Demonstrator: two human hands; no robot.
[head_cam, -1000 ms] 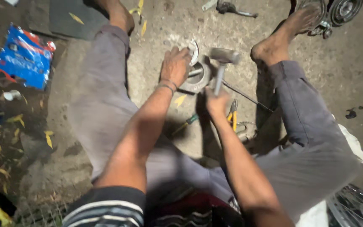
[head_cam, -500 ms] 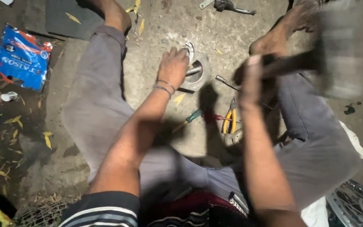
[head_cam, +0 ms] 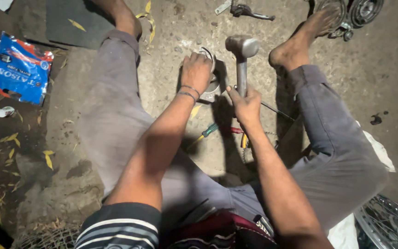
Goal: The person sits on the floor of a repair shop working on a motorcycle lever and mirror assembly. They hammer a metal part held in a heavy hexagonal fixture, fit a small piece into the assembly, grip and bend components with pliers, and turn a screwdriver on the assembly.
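Here, a grey steel hammer [head_cam: 241,55] is clamped upright in the right hand [head_cam: 245,105], just beside the round metal ring [head_cam: 210,69] pinned under the left hand [head_cam: 196,70].

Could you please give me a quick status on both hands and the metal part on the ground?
Left hand pressing on round metal part. Right hand shut on hammer, head beside the part. Screwdriver lying nearby, not in the way.

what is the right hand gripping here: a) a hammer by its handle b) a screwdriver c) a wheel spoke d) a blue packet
a: the right hand is wrapped around the handle of a metal hammer, whose head is up beside the round metal part that the left hand holds down.
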